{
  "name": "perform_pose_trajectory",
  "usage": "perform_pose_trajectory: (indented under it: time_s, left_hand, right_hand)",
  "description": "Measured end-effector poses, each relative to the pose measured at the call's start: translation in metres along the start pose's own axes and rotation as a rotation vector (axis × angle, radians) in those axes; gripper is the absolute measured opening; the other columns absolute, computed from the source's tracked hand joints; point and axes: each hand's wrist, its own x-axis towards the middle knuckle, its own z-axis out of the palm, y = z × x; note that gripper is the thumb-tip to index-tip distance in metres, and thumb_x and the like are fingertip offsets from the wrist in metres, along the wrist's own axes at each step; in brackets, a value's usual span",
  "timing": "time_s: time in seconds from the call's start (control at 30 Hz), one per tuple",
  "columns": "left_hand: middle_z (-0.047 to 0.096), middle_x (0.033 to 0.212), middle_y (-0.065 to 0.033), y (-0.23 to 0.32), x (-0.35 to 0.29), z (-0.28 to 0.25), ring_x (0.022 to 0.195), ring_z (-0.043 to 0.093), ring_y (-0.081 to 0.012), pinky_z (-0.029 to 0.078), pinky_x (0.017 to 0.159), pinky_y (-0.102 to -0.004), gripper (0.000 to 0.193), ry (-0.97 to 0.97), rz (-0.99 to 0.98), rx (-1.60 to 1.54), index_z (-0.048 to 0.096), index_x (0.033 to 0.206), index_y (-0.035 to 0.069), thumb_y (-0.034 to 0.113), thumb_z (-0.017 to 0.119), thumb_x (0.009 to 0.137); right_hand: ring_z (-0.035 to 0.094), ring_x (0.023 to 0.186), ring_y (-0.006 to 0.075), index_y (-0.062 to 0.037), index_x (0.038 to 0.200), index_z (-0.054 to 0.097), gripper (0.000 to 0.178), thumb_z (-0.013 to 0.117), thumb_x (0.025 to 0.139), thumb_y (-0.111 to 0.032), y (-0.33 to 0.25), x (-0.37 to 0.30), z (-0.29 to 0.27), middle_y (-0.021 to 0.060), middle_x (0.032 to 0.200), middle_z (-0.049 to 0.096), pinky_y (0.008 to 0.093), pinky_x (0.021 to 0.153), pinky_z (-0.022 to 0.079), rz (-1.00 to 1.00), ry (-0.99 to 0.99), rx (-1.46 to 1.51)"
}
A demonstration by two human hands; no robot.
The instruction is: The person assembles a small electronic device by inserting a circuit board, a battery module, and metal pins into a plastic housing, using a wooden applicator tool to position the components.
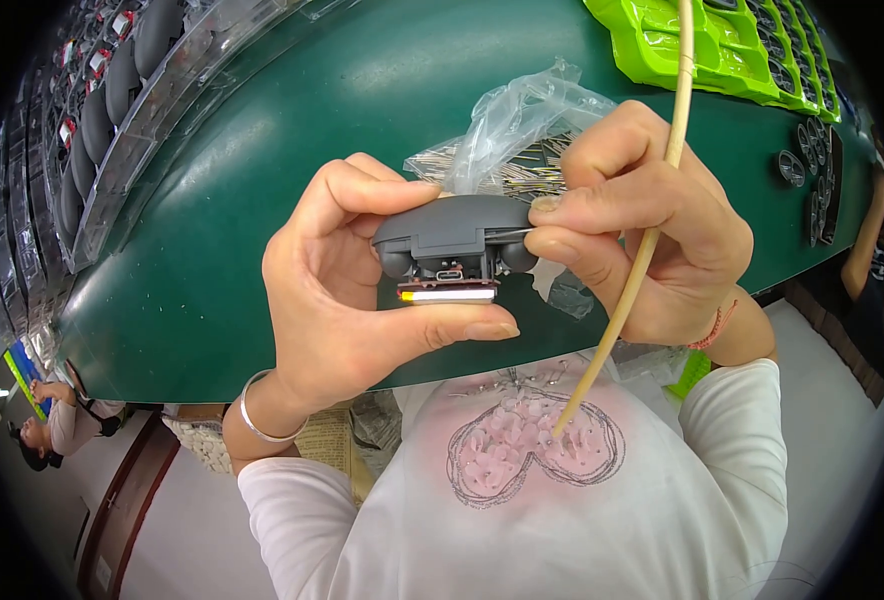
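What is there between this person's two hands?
In the head view, a dark grey plastic housing with a small port sits there, gripped by the left hand; the right hand pinches a thin metal pin at the housing's side.

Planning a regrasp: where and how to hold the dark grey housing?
Likely the left end of the dark grey housing, from the left, fingers over the domed top, as the left hand does. That shell is smooth and broad; the middle exposes a port, and the right hand holds a thin metal pin at the right end.

Matt plastic housing [452,218]; shiny metal pins [534,180]; glossy bag [507,118].
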Motion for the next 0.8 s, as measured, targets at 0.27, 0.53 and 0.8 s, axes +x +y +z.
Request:
perform_pose_trajectory:
  time_s: [0.27, 0.53, 0.8]
  left_hand:
    - [0.051, 0.094, -0.0061, 0.0, -0.004, -0.003, 0.086, 0.055, -0.0123, 0.048, 0.077, -0.0246, 0.065, 0.02, 0.072, 0.094, 0.051, 0.102, 0.001, 0.007, 0.09, 0.049]
    - [0.052, 0.095, -0.0074, 0.003, 0.0, -0.005, 0.087, 0.057, -0.0141, 0.049, 0.079, -0.0251, 0.064, 0.059, 0.147, 0.204, 0.05, 0.103, 0.0, 0.005, 0.088, 0.052]
    - [0.05, 0.092, -0.0067, 0.006, 0.001, -0.005, 0.085, 0.056, -0.0138, 0.048, 0.077, -0.0252, 0.063, 0.054, 0.16, 0.171, 0.05, 0.101, 0.0, 0.006, 0.089, 0.051]
  right_hand:
    - [0.052, 0.07, 0.0157, -0.0016, 0.092, 0.063, 0.024, 0.075, 0.071, 0.0, 0.002, -0.005, 0.004, 0.0086, 0.079, 0.056, 0.0244, 0.056, 0.041, -0.097, 0.006, -0.153]
    - [0.058, 0.078, 0.0193, 0.0032, 0.105, 0.061, 0.025, 0.061, 0.087, -0.014, 0.007, -0.006, 0.0, 0.0145, 0.094, 0.062, 0.0262, 0.061, 0.047, -0.121, -0.094, -0.178]
    - [0.05, 0.063, 0.0141, 0.0081, 0.112, 0.055, 0.073, 0.033, 0.091, -0.058, 0.003, 0.013, -0.022, 0.012, 0.091, 0.06, 0.0218, 0.054, 0.039, -0.058, -0.059, -0.26]
